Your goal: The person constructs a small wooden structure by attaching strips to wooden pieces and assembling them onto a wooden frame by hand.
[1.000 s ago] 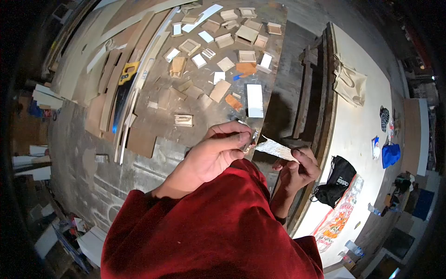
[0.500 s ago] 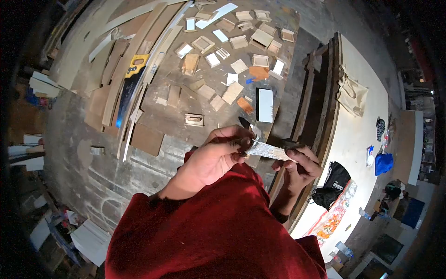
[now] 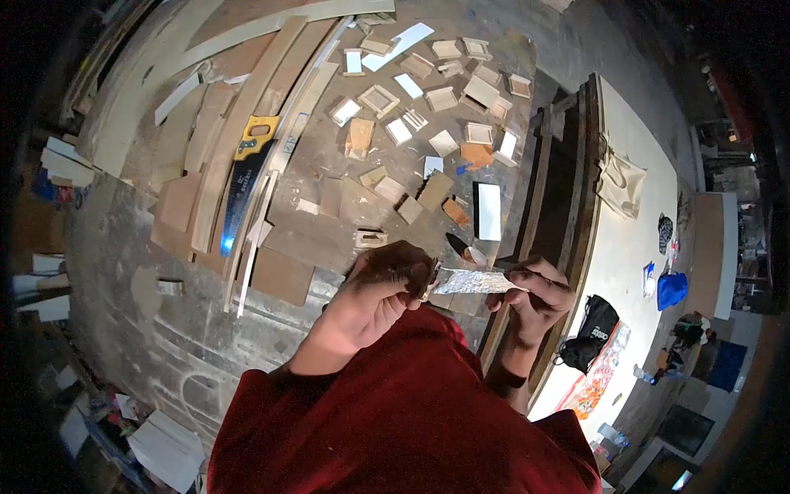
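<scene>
A crinkled, silvery strip like foil is stretched between my two hands above the floor. My left hand is closed at its left end, where a small brown piece shows at the fingertips; its kind is unclear. My right hand pinches the strip's other end between thumb and fingers. Just beyond the strip, a dark pointed tool lies on the brown board, partly hidden. Close to my left hand sits a small wooden piece with a slot.
Small wooden frames and blocks are scattered ahead. A yellow-handled saw rests on long boards at left. At right, a pale tabletop bears a cloth bag, a black drawstring bag and a blue bag.
The view has shifted, so the floor pieces sit lower. My left hand has turned, and the brown piece at the strip's end now shows. The strip lies more level.
</scene>
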The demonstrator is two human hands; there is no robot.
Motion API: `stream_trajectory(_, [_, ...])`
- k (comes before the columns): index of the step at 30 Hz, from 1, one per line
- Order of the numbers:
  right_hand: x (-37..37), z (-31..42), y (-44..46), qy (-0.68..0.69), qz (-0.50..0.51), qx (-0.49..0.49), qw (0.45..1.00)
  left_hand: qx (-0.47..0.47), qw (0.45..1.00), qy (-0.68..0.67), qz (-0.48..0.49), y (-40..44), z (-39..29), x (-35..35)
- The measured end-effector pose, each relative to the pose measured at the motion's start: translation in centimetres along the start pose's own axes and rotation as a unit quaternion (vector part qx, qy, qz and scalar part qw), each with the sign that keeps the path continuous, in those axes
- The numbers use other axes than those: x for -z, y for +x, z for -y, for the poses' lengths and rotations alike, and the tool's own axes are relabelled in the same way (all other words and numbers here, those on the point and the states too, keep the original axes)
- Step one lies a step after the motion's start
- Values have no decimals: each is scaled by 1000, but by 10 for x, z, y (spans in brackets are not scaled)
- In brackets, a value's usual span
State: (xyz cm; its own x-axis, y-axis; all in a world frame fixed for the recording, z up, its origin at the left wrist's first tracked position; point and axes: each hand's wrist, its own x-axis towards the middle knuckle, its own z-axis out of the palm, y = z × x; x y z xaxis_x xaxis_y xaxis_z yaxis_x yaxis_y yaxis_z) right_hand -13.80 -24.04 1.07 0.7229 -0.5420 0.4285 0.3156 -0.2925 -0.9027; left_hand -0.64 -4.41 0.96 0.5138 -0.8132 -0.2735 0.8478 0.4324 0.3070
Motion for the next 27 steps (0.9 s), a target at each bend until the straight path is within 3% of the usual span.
stream_trajectory(5, [-43,-1,9,22,11,-22,999,-3,1000,22,-8,-8,-29,17])
stream_trajectory(11, [-62,-5,13,-25,21,39,999,-30,999,29,21,-15,-56,28])
stream_trajectory(13, [-75,3,21,36,14,-8,999,-46,998,26,35,-16,-66,29])
stream_trajectory(15, [-86,5,29,56,29,5,998,-66,997,22,44,-20,-78,30])
stream_trajectory(18, [-93,7,37,33,58,13,998,-89,993,66,35,-27,-93,28])
stream_trajectory(20, [-92,5,40,12,97,33,995,-127,960,246,-27,-35,-102,24])
stream_trajectory(21, [-93,5,40,11,100,33,994,-129,961,244,-28,-36,-103,27])
stream_trajectory(25, [-89,12,35,39,90,-33,995,-249,914,321,15,-33,-98,29])
stream_trajectory(27, [-92,18,33,67,76,-125,987,-288,889,356,13,-32,-94,28])
